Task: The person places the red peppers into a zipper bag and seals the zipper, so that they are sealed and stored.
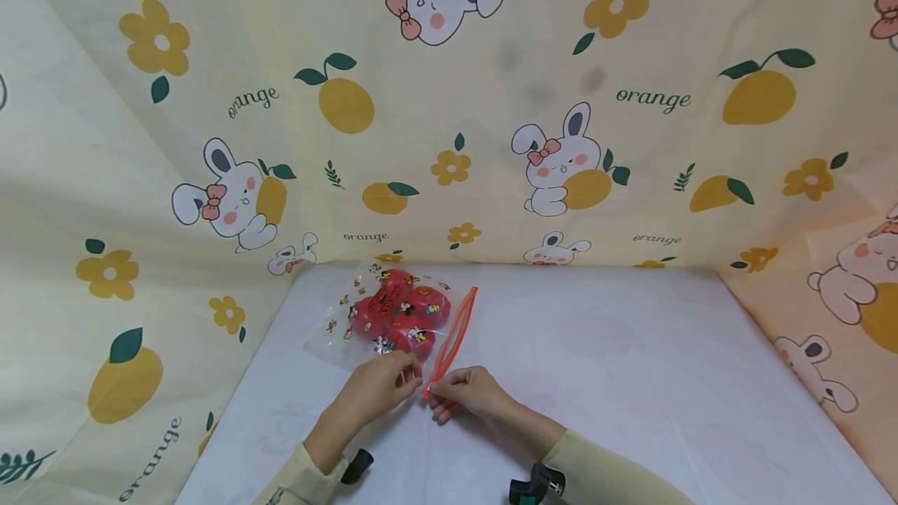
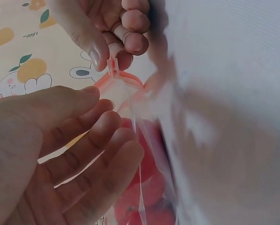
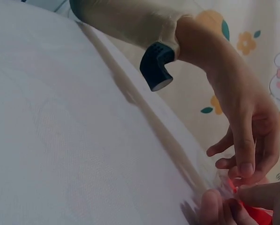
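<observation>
A clear zip bag [image 1: 330,340] printed with small cartoon figures lies on the table's left half. Inside it are several rounded red objects [image 1: 429,305]; their kind is unclear through the printed plastic. The orange zip strip [image 1: 461,324] runs along the bag's right side, its two edges parted in the middle. At the strip's near end, my right hand [image 1: 479,393] pinches the corner between thumb and fingers. My left hand [image 1: 377,390] hovers just left of that corner, and the left wrist view shows its fingers [image 2: 107,171] relaxed and spread beside the plastic.
A white-covered table [image 1: 603,349] extends to the right of the bag. Behind and at both sides hangs a cream cloth [image 1: 491,84] with rabbits, oranges and flowers. Dark wrist devices [image 1: 536,483] sit at both sleeves.
</observation>
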Motion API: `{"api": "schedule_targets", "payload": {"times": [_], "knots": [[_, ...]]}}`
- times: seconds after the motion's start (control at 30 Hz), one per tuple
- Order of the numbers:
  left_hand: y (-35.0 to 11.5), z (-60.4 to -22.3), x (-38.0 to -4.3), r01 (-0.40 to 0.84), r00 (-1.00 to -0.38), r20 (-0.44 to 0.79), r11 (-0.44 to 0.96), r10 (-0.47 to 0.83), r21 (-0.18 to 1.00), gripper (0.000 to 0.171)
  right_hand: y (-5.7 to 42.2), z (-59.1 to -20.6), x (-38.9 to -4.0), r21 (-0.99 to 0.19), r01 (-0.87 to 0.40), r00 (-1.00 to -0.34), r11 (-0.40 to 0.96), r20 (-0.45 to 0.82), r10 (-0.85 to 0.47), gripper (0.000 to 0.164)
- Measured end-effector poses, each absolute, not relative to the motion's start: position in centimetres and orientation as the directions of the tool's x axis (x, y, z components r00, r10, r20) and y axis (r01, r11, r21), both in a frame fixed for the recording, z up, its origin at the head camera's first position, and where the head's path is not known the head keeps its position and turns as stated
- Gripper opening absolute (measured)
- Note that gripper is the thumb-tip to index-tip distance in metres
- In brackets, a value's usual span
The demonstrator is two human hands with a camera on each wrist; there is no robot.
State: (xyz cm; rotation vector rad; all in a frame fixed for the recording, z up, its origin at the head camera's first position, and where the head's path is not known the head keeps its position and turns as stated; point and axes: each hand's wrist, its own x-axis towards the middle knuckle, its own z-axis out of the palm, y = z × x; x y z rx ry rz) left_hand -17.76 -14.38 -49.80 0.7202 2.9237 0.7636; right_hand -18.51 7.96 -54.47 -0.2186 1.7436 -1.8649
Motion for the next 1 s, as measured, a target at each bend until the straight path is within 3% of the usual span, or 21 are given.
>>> {"api": "schedule_targets", "payload": {"times": [0.33, 1.0], "knots": [[-14.35, -49.92, -17.71, 0.417, -0.899, 0.084, 0.78, 0.431, 0.467, 0.012, 7.66, -54.55, -18.95, -0.981, 0.188, -0.863, -0.054, -0.139, -0.485, 0.023], [-13.73, -49.95, -18.51, 0.406, -0.906, 0.09, 0.789, 0.413, 0.461, 0.01, 7.09, -54.03, -19.11, -0.99, 0.122, -0.91, -0.078, -0.08, -0.407, 0.024]]}}
